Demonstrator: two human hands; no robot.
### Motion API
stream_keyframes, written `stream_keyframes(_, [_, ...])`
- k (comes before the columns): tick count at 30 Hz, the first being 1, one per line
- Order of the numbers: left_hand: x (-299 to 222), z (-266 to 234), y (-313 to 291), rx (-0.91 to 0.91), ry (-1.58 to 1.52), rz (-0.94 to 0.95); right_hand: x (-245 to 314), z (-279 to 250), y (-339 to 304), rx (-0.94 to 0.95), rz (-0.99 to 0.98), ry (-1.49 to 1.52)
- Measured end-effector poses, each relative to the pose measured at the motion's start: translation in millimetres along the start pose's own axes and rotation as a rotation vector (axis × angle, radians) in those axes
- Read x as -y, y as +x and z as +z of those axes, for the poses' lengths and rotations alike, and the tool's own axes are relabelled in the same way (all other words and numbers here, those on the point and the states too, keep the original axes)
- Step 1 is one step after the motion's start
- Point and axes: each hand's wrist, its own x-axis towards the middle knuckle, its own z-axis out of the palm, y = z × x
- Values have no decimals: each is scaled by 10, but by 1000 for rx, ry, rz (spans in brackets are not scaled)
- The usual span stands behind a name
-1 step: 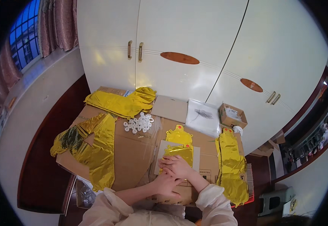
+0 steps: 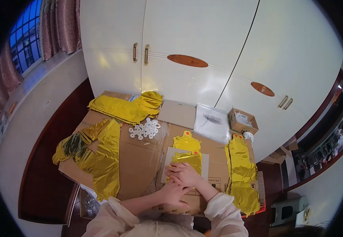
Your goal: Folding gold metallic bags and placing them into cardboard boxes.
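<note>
Overlapping, the flat bare right hand (image 2: 185, 174) and spread left hand (image 2: 173, 193) touch over a flat shiny gold foil sheet (image 2: 189, 158). Small white rings (image 2: 145, 129) lie at eleven o'clock.

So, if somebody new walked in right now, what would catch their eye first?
Probably the shiny gold foil: a back-left pile, a front-left pile and a right-hand pile on the cardboard. Next, the right hand and left hand, together at a gold sheet in the middle, and the white rings heaped beyond, to the left.
</note>
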Motion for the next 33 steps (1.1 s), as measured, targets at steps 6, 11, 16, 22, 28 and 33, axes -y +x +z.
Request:
stream_keyframes(6, [6, 76, -7, -85, 0, 6, -137, 63, 195, 76, 195, 277])
stream_keyframes(11, [-10, 32, 9, 32, 47, -19, -137, 24, 428, 177, 237, 189])
stream_keyframes(16, [-28, -27, 13, 62, 38, -28, 87, -159, 560, 230, 230, -69])
stream_keyframes(22, [-28, 16, 12, 79, 84, -50, -212, 14, 485, -2, 233, -126])
stream_keyframes(28, [-35, -18, 30, 157, 99, -62, -722, -252, -12, -326, 822, -120])
stream_keyframes(33, [-41, -44, 26, 149, 125, -47, -1031, -336, -601, -344, 1103, 158])
